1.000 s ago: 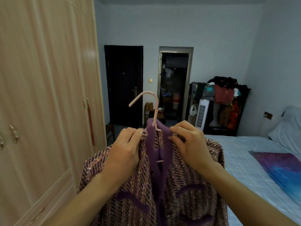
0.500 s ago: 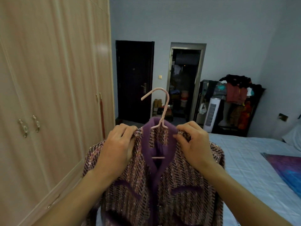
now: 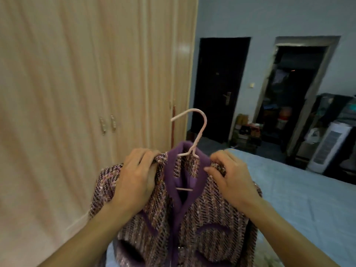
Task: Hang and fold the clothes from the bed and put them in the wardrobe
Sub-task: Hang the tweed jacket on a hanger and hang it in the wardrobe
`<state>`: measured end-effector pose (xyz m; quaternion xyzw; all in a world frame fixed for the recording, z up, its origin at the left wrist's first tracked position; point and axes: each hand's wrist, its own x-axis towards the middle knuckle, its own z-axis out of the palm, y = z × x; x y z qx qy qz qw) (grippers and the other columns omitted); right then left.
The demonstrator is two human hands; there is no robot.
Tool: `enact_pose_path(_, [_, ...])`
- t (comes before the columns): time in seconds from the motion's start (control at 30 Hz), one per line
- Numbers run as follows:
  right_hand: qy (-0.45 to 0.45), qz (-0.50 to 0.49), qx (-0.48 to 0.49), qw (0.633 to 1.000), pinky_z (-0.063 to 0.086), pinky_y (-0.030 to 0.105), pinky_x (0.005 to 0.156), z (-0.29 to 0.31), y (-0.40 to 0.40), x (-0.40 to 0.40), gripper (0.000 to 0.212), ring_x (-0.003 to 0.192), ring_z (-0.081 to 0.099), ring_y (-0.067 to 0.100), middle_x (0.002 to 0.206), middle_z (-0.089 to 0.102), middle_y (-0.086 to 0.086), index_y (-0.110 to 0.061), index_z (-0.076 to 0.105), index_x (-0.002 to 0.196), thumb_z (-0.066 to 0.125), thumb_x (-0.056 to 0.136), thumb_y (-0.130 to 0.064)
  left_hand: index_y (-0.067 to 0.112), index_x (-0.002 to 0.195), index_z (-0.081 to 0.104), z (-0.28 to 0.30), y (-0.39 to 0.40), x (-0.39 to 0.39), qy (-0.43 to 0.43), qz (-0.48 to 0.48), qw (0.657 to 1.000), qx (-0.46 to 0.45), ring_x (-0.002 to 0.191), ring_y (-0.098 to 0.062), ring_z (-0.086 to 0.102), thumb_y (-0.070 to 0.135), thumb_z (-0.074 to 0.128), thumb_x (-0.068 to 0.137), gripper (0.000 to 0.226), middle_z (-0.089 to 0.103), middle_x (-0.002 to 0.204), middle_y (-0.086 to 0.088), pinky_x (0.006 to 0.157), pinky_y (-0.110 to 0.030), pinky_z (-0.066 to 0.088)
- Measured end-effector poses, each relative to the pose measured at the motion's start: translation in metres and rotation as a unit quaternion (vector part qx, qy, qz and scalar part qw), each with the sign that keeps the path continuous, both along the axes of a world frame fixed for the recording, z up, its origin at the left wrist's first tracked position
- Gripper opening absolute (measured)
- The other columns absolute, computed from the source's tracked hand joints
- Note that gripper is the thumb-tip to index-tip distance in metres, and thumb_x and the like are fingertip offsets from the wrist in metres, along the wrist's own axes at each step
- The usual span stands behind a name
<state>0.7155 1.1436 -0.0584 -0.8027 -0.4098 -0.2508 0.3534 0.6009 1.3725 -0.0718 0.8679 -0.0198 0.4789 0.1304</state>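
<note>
Change: your view is now sitting closer to the wardrobe than a moment ago, its closed doors filling the left half, while the jacket is staying raised between your hands.
Left hand: your left hand is gripping the left shoulder of the jacket, fingers curled over the fabric just beside the collar.
Right hand: your right hand is pinching the right shoulder next to the purple collar, thumb pressing on the fabric.
Jacket: you are holding the purple tweed jacket up in front of you, already sitting on the pink hanger, above the near edge of the bed.
Hanger: its hook is sticking up from the collar, tilting slightly left and touching nothing; a short piece of its crossbar is showing inside the neckline.
Wardrobe handles: two small metal handles are sitting side by side on the closed doors.
Background: a dark closed door, an open doorway and a white fan unit are standing beyond the bed.
</note>
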Motion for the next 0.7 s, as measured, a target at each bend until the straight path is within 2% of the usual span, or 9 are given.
enact_pose_path(0.07, [-0.003,0.042,0.011,0.999,0.039,0.013,0.072,-0.007,0.016,0.004,0.015,0.081,0.051,0.001,0.09,0.051,-0.012,-0.021,0.057,0.095,0.071,0.088,-0.02,0.005,0.11,0.063,0.0,0.007,-0.017,0.03,0.043,0.999,0.009,0.091,-0.025,0.054,0.007,0.056,0.091,0.02,0.058,0.099,-0.005,0.08,-0.035,0.045])
enact_pose_path(0.13, [-0.002,0.08,0.017,0.997,0.046,0.025,0.075,-0.014,0.037,0.001,0.014,0.08,0.053,0.006,0.092,0.052,-0.012,-0.021,0.058,0.096,0.069,0.089,-0.023,0.006,0.11,0.062,0.001,0.015,-0.037,0.056,0.093,0.994,0.013,0.09,-0.03,0.055,0.009,0.053,0.092,0.02,0.059,0.1,-0.007,0.075,-0.044,0.047])
enact_pose_path(0.2, [0.003,0.113,0.027,0.993,0.048,0.04,0.076,-0.018,0.06,-0.01,0.013,0.082,0.055,0.013,0.092,0.052,-0.011,-0.022,0.058,0.097,0.068,0.09,-0.025,0.007,0.112,0.06,0.002,0.027,-0.06,0.062,0.135,0.989,0.024,0.093,-0.031,0.055,0.012,0.05,0.093,0.022,0.059,0.104,-0.008,0.075,-0.043,0.047])
enact_pose_path(0.27, [-0.002,0.143,0.036,0.989,0.048,0.045,0.076,-0.018,0.083,-0.025,0.014,0.084,0.054,0.015,0.092,0.052,-0.01,-0.021,0.058,0.097,0.069,0.089,-0.025,0.01,0.113,0.058,0.002,0.039,-0.083,0.06,0.172,0.983,0.029,0.095,-0.029,0.055,0.012,0.05,0.092,0.023,0.057,0.108,-0.005,0.076,-0.04,0.047])
enact_pose_path(0.37, [-0.008,0.178,0.041,0.983,0.049,0.043,0.074,-0.012,0.115,-0.045,0.014,0.084,0.053,0.016,0.093,0.051,-0.008,-0.019,0.058,0.096,0.069,0.089,-0.024,0.012,0.113,0.057,0.004,0.059,-0.111,0.046,0.226,0.973,0.032,0.094,-0.03,0.055,0.008,0.053,0.089,0.025,0.053,0.109,-0.004,0.074,-0.042,0.049])
enact_pose_path(0.53, [-0.033,0.223,0.046,0.973,0.048,0.033,0.072,-0.001,0.173,-0.083,0.012,0.083,0.051,0.011,0.095,0.047,-0.01,-0.018,0.057,0.098,0.067,0.092,-0.021,0.011,0.113,0.059,0.007,0.096,-0.16,0.013,0.293,0.956,0.025,0.097,-0.03,0.051,0.01,0.05,0.091,0.024,0.047,0.111,-0.003,0.072,-0.041,0.048])
enact_pose_path(0.7, [-0.045,0.247,0.055,0.966,0.049,0.036,0.073,0.001,0.247,-0.137,0.014,0.087,0.053,0.012,0.1,0.049,-0.01,-0.019,0.057,0.104,0.065,0.093,-0.018,0.012,0.113,0.058,0.005,0.156,-0.222,0.011,0.315,0.949,0.017,0.096,-0.027,0.052,0.012,0.05,0.093,0.022,0.047,0.11,-0.002,0.069,-0.037,0.048])
